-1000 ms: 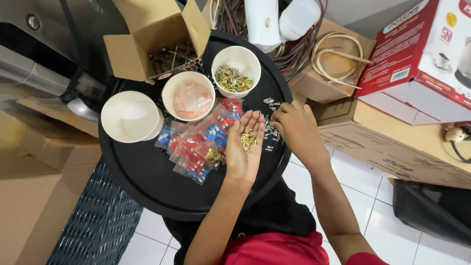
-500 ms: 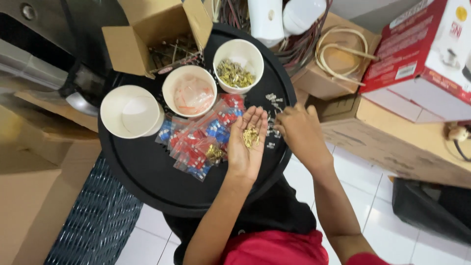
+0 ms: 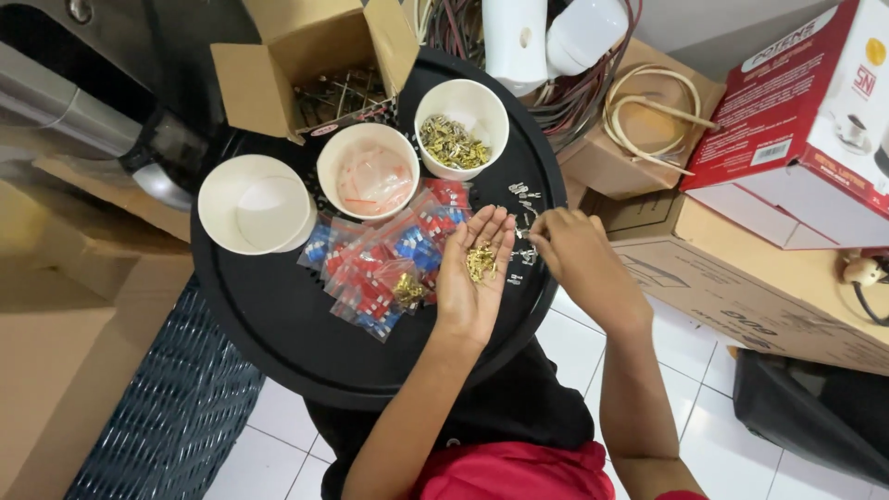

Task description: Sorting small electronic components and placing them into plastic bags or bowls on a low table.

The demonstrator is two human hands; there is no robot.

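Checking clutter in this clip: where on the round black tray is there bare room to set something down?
The black tray is bare along its near-left part, below the empty white bowl and left of the red and blue packets. The far half is crowded: cardboard box, three bowls, loose metal pieces by the right hand. The left hand cups small brass parts.

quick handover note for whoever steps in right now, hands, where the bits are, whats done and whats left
Left hand: palm up over the round black tray, cupping a small heap of brass terminals.
Right hand: fingertips down among the loose silver terminals scattered on the tray; whether it pinches one cannot be told.
Things: one white cup holds more brass terminals, a second cup holds clear bags, a third cup looks empty. Small red and blue bags lie beside the left hand.
Done: some brass pieces gathered in the palm.
Left: silver pieces lie loose on the tray.
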